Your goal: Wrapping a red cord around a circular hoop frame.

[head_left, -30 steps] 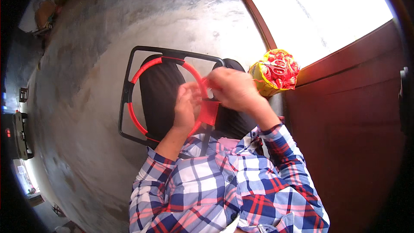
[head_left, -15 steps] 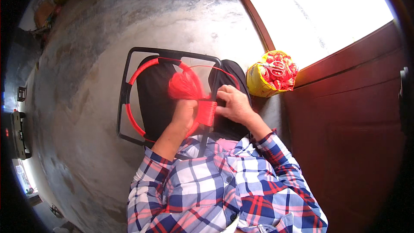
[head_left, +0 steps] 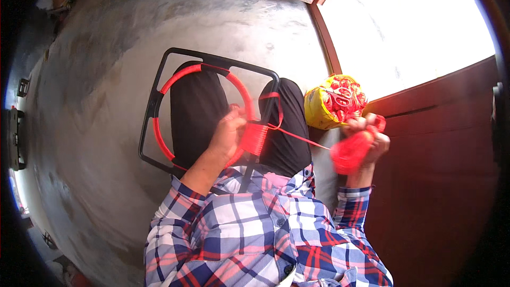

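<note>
A black frame (head_left: 154, 104), rectangular in outline, is found tilted across the lap. Within it a red-wrapped ring (head_left: 244, 94) is carried. The frame is judged light and stiff, best held at its bars; the ring is best taken at its rim, beside the wrapping.

The left hand (head_left: 228, 134) is placed at the ring's right side; its grip is curled closed on the rim, the fingertips being partly hidden. Just beside it, a block of red winding (head_left: 255, 138) is seen, laid in close rows.

From the block a red strand (head_left: 303, 138) is drawn out rightward, apparently taut. By the right hand (head_left: 378, 146) a red hank (head_left: 350, 153) is held in a closed grip; it is blurred. The hank is judged light, soft and rather slippery, liable to tangle, and best clasped about its middle.

Near that hand, a yellow bag (head_left: 317, 109) is noted, filled with red bundles (head_left: 357, 94).

Counted: one frame, one ring, one block, one held hank, one bag; the bundles cannot be counted.
</note>
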The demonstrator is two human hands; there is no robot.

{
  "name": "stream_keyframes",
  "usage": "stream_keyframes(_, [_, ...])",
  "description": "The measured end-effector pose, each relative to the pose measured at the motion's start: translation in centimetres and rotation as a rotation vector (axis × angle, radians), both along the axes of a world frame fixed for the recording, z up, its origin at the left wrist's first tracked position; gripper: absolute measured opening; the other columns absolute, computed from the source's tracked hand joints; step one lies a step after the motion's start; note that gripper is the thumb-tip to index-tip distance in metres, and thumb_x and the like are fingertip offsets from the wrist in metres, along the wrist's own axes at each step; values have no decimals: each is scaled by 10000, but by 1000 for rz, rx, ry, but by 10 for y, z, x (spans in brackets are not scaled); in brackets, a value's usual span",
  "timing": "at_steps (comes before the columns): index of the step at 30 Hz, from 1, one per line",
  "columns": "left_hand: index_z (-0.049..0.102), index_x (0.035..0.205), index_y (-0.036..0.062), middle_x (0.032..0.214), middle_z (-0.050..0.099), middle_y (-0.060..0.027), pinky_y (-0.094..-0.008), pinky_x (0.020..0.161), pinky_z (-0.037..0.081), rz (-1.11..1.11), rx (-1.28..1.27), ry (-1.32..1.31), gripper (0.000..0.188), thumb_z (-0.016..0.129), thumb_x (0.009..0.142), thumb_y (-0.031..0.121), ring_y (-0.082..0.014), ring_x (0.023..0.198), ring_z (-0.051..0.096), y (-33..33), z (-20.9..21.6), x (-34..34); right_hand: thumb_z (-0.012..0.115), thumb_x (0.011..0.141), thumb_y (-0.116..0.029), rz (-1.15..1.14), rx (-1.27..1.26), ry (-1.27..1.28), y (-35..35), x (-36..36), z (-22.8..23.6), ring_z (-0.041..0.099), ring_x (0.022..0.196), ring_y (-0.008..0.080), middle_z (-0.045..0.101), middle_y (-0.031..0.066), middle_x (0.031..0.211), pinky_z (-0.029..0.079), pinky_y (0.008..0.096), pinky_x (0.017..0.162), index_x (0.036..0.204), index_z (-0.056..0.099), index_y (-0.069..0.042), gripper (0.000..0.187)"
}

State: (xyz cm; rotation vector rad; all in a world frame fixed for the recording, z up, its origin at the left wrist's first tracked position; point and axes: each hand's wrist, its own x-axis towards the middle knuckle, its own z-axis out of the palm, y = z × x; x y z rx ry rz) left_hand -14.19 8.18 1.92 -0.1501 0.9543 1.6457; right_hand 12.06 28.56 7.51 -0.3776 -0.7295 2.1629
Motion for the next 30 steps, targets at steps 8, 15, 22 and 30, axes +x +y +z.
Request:
stream_keyframes(8, [538, 1151, 3, 1006, 623, -86, -360, 868, 528, -9, 36, 2, 371, 438, 794, -3, -186, 894, 628, 0, 8, 1, 566, 864, -178, -184, 28, -690, -6, -23, -6, 519, 637, 90, 546, -5, 728, 456, 247, 608, 931, 598, -50, 147])
stream_keyframes(15, [590, 1052, -5, 943, 616, -62, -283, 776, 522, -164, 19, 154, 237, 522, 825, -5, -147, 843, 627, 0, 22, 7, 635, 819, -52, 433, 329, -667, -67, -90, -37, 587, 581, 125, 595, 28, 750, 506, 272, 556, 969, 576, -10, 167])
stream_keyframes(22, [594, 1036, -10, 954, 638, -76, -284, 778, 522, -142, -25, 222, 199, 548, 844, -29, -147, 849, 631, -3, 23, 7, 611, 766, -12, 219, -77, -439, -49, -59, -7, 447, 424, 121, 474, 17, 591, 421, 260, 421, 900, 539, -23, 151])
stream_keyframes(30, [503, 1144, -30, 982, 611, -145, -329, 766, 518, -268, -125, 754, 364, 656, 832, 78, -233, 861, 645, 7, 8, 14, 631, 773, -65, 352, -197, -215, -79, -92, 35, 426, 420, 136, 478, 43, 626, 373, 276, 406, 882, 491, -39, 180])
